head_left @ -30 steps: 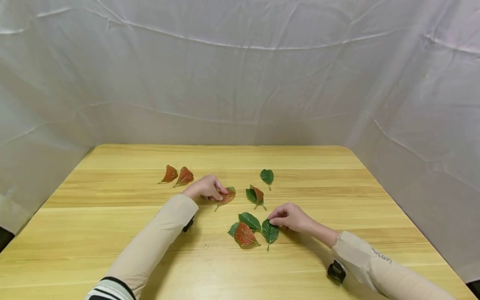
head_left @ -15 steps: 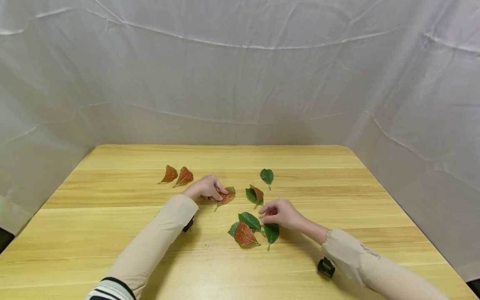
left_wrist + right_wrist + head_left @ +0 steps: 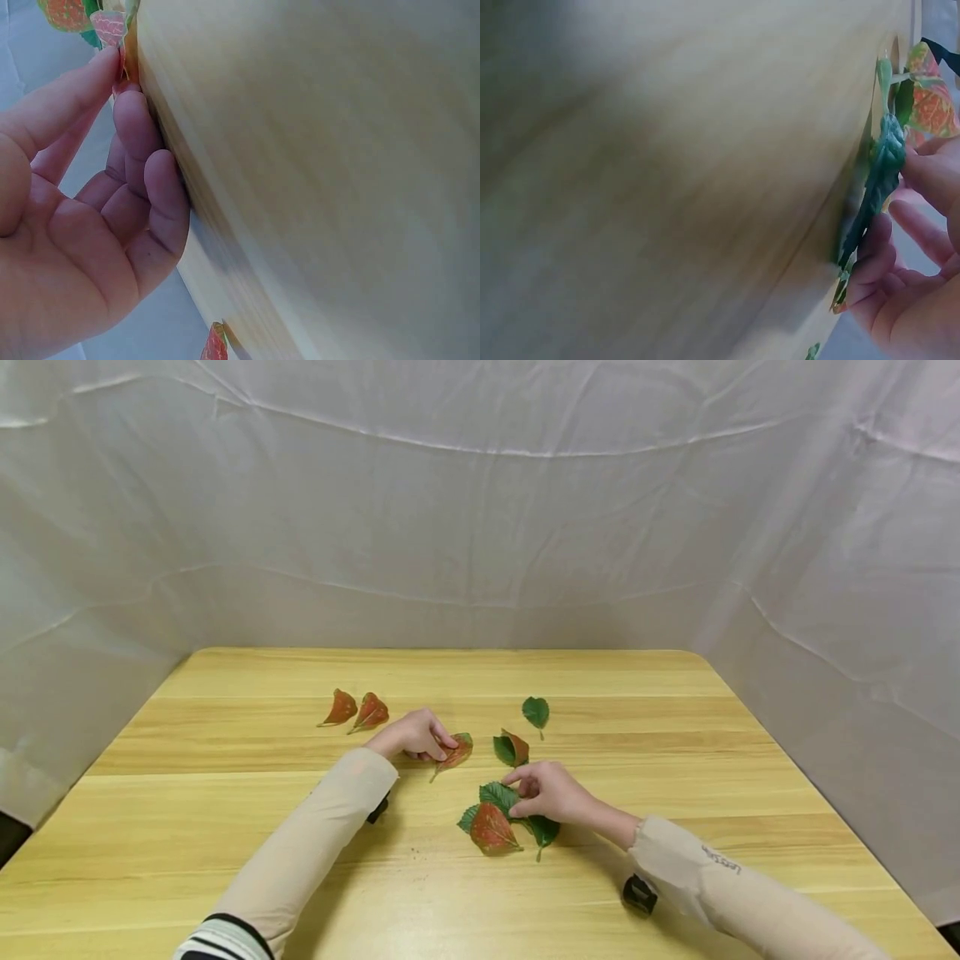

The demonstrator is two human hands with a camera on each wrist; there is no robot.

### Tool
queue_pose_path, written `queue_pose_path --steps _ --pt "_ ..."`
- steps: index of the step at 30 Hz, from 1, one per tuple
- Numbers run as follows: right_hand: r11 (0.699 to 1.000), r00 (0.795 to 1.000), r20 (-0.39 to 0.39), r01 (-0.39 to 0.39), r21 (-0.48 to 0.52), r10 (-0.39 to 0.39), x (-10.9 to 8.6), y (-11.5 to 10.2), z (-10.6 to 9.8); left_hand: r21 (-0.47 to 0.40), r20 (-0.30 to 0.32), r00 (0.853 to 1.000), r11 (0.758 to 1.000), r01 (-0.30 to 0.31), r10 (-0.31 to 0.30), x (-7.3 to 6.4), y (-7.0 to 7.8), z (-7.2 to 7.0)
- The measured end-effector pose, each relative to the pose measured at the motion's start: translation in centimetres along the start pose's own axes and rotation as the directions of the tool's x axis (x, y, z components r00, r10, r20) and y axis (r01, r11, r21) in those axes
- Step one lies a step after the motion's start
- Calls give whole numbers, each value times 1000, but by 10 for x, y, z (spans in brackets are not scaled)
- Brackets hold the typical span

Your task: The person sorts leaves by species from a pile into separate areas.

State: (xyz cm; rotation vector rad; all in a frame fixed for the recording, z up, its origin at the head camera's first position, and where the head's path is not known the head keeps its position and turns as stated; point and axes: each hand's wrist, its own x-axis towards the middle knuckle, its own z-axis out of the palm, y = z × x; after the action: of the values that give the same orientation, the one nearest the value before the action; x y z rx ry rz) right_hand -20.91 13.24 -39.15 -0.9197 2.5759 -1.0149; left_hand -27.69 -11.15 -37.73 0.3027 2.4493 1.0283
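- At the left of the wood-grain table [image 3: 262,810], an outer red leaf [image 3: 342,706] is laid beside an inner red leaf [image 3: 372,710]; both stems are turned toward the lower left, and by their matching colour and angle a deliberate pairing is suggested.
- Just right of these, a green-tipped red leaf [image 3: 461,748] is pinched near its edge by the thumb and curled fingers of the left hand [image 3: 412,735]; by this light hold at the edge, the thin blade is probably steadied without being creased.
- Near the middle, a small green leaf [image 3: 467,817] is partly covered by a front red leaf [image 3: 492,829], and an upper green leaf [image 3: 495,795] is seen behind them; they are probably overlapped because they were gathered loosely.
- Behind this cluster, a curled red-and-green leaf [image 3: 519,745] is set; whether one leaf or two is shown cannot be told.
- Over the cluster's right side, the right hand [image 3: 553,793] is held with thumb and index finger apart and nothing seen pinched between them; room for a leaf edge is presumably left by that gap. A lower green leaf [image 3: 546,830] is partly hidden beneath it.
- Farther back, a far green leaf [image 3: 536,711] is placed apart, untouched, its stem pointed toward the person.
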Motion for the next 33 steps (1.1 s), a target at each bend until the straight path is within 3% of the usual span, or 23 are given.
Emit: queue_pose_path --steps 9,18,26,33 --pt "999 1000 4 8 -37 -8 2 -3 3 -16 0 1000 1000 -5 5 0 -2 1" --pt "986 990 -59 134 98 -129 2 7 3 -12 10 1000 1000 -17 17 1 -1 -1" --pt "989 996 -89 33 147 -20 4 0 0 6 12 1000 1000 -20 20 1 -2 0" --pt "977 994 -109 13 213 10 2 -4 -3 -3 9 1000 1000 -26 26 2 -3 -1"
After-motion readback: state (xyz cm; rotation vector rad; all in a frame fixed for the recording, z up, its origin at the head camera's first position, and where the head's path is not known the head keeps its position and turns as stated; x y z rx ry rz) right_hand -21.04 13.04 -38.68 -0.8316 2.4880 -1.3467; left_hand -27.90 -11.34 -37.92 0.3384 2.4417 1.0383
